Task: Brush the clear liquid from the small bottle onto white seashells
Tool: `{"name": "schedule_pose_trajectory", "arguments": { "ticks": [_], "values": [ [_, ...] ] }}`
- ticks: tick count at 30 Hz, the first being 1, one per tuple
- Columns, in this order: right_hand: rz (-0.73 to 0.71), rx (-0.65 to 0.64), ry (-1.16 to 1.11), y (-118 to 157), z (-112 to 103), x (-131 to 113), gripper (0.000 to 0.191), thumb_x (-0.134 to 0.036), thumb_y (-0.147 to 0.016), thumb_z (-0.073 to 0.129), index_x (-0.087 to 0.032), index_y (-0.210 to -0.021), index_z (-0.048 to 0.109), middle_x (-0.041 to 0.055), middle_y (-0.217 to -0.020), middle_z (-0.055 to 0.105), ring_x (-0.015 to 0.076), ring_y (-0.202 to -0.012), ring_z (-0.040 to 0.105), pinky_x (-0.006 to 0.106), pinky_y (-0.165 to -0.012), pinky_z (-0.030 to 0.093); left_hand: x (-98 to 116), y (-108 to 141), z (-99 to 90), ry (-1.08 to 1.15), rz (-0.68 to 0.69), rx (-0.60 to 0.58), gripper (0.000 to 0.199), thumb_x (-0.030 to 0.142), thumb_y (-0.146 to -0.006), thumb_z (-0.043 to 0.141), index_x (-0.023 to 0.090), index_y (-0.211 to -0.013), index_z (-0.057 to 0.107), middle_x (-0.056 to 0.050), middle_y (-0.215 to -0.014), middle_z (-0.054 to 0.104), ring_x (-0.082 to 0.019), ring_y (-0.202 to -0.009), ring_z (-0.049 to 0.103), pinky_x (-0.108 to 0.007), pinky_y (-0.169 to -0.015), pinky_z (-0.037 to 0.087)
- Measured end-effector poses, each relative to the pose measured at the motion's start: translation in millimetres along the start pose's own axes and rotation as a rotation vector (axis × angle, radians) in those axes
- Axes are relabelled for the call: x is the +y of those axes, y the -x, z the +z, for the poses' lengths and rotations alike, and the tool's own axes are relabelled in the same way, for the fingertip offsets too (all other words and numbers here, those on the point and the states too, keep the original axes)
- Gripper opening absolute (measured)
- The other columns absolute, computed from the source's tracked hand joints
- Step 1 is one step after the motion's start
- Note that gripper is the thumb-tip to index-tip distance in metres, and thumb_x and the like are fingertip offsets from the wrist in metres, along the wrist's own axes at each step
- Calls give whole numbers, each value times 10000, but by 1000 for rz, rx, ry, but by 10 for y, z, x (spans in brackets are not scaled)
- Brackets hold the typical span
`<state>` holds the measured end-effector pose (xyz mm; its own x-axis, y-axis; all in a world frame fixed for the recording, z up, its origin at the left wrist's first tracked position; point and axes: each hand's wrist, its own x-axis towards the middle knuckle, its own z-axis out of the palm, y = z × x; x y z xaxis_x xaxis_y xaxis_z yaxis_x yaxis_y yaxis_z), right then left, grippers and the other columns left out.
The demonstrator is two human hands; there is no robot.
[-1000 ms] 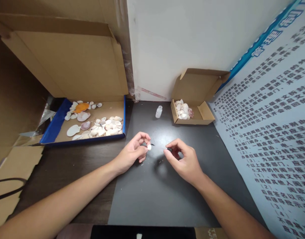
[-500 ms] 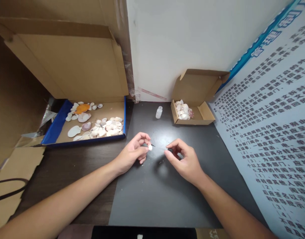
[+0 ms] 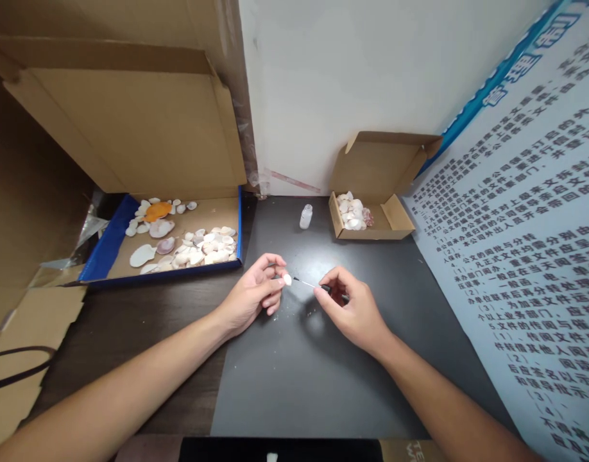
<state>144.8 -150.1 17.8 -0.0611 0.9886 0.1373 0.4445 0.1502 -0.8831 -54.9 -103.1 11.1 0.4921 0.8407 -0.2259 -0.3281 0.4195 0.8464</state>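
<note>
My left hand (image 3: 260, 289) pinches a small white shell (image 3: 287, 280) between thumb and fingertips, above the dark mat. Opposite it, my right hand (image 3: 349, 301) grips the black cap of a small applicator brush (image 3: 307, 283). The brush's thin stem points left, and its dark tip is just right of the shell, a small gap showing between them. Beyond the hands an uncapped little glass bottle (image 3: 306, 217) with whitish contents stands upright on the mat.
At the left, an open blue-edged cardboard box (image 3: 164, 276) holds many shells, one of them orange. A smaller open carton (image 3: 376, 235) with white and pinkish shells stands at the back right. Small crumbs lie on the grey mat (image 3: 275, 398). A printed panel (image 3: 530, 256) borders the right side.
The brush tip has moved slightly away from the shell, and its stem now shows clearly. The shell has turned a little in my left fingers. The boxes and bottle stay put.
</note>
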Motion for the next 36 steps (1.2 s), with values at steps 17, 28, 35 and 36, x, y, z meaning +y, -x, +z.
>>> {"name": "schedule_pose_trajectory", "arguments": {
  "ticks": [17,28,35,36],
  "values": [
    [29,-40,-21,7,26,-5,137,-290,-856,616,-205,-793,529,-46,-601,517,104,-517,463,218,-503,370,24,0,-11,30,-8,52,239,133,-794,667,199,-932,483,67,-807,539,14,-384,317,-150,-367,386],
    [-34,-56,-85,22,15,2,106,-282,-846,640,-201,-864,574,-51,-618,514,101,-525,465,213,-508,378,13,4,-18,22,-13,3,221,74,-774,582,195,-947,515,54,-835,511,0,-440,343,-158,-416,342],
    [-30,-29,-97,31,39,-18,95,-267,-839,642,-199,-850,577,-54,-611,497,98,-518,448,212,-496,363,2,11,-9,16,-27,-26,254,66,-748,574,203,-953,515,54,-822,492,-5,-453,305,-157,-422,294],
    [-33,-24,-84,33,41,-21,93,-263,-835,647,-199,-853,582,-54,-612,498,98,-519,447,213,-499,363,3,13,-5,17,-28,-30,254,68,-747,573,203,-955,517,54,-817,490,-6,-454,296,-157,-422,292]
  ]
}}
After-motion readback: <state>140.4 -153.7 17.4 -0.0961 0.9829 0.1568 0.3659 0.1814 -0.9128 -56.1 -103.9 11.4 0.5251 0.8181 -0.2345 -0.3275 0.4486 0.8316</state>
